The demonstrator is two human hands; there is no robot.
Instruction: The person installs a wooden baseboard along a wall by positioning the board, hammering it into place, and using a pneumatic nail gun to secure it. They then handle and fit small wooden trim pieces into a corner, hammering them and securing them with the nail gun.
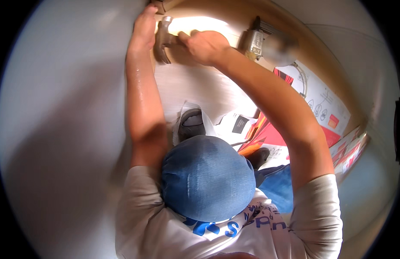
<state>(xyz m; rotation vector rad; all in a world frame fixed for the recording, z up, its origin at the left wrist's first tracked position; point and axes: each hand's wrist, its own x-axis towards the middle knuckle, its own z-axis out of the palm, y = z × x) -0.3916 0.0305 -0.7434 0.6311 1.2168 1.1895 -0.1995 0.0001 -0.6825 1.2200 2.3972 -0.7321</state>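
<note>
My right hand (206, 45) is closed around the handle of a claw hammer (163, 42). The hammer's dark metal head lies just to the right of my left wrist, its face toward the far side and its claw toward me. My left hand (143, 30) reaches up along the wall, with its fingers at the edge of a brown wooden piece (165, 5) at the top. They seem closed on that edge, though some of the fingers are hidden. Whether the hammer touches anything cannot be made out.
A pale grey wall (57, 108) rises close on my left. To the right of my right hand lies a silver-and-black tool (254, 43), partly blurred. Red-and-white printed cardboard (321, 99) covers the floor at right. My bent knee (208, 177) and covered shoe (192, 123) are below.
</note>
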